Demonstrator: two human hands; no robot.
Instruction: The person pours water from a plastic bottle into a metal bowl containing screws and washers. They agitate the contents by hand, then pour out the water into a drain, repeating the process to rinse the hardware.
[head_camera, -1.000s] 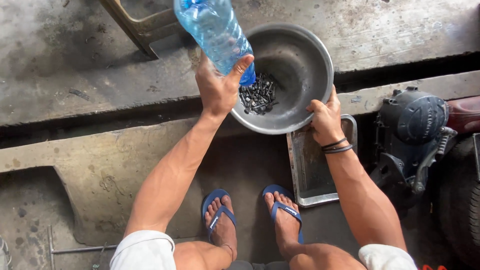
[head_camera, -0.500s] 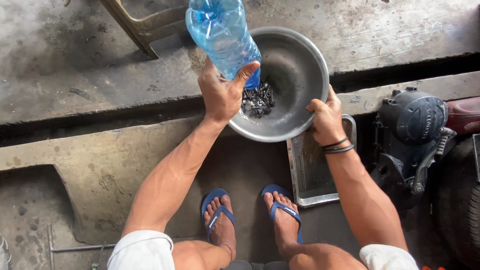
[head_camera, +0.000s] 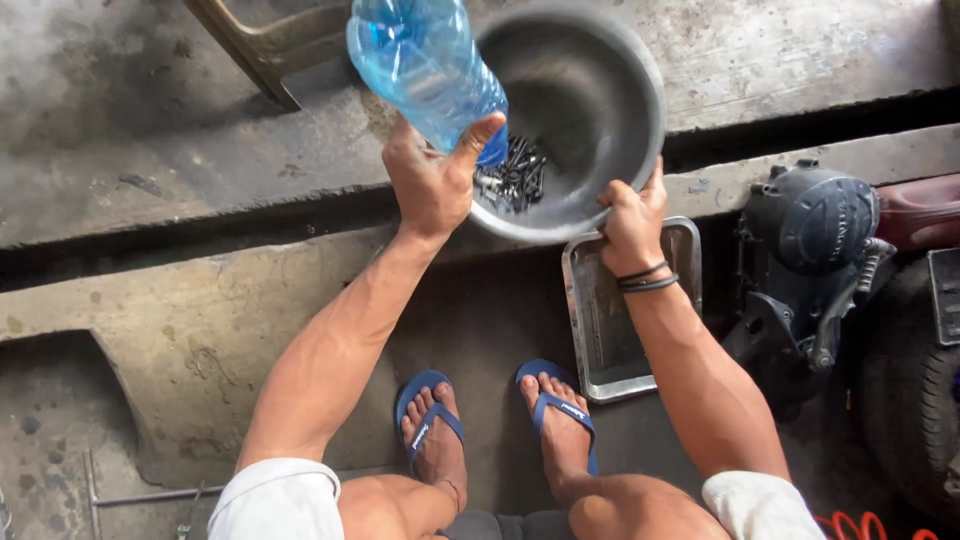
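- One metal basin (head_camera: 590, 90), round and grey, sits tilted on the concrete, its open mouth facing the person; everything else is placed against it.
- One clear blue plastic bottle (head_camera: 420, 60) lies over the basin's left rim. Its long axis runs from upper left down to lower right, the lower end pointing into the basin.
- One left hand (head_camera: 432, 180) is wrapped around the bottle's lower part, thumb along one side, fingers curled behind.
- One right hand (head_camera: 630, 220) grips the basin's near right rim, fingers curled over the edge; two dark bands circle its wrist.
- One heap of dark bolts (head_camera: 515, 178), too many to count, lies in the basin's low near side, right under the bottle's end.
- One rectangular metal tray (head_camera: 600, 320) lies just below the basin.
- One dark engine cover (head_camera: 815, 220) stands right of the basin.
- Two blue flip-flops (head_camera: 430, 410) are below the basin, beside the tray.
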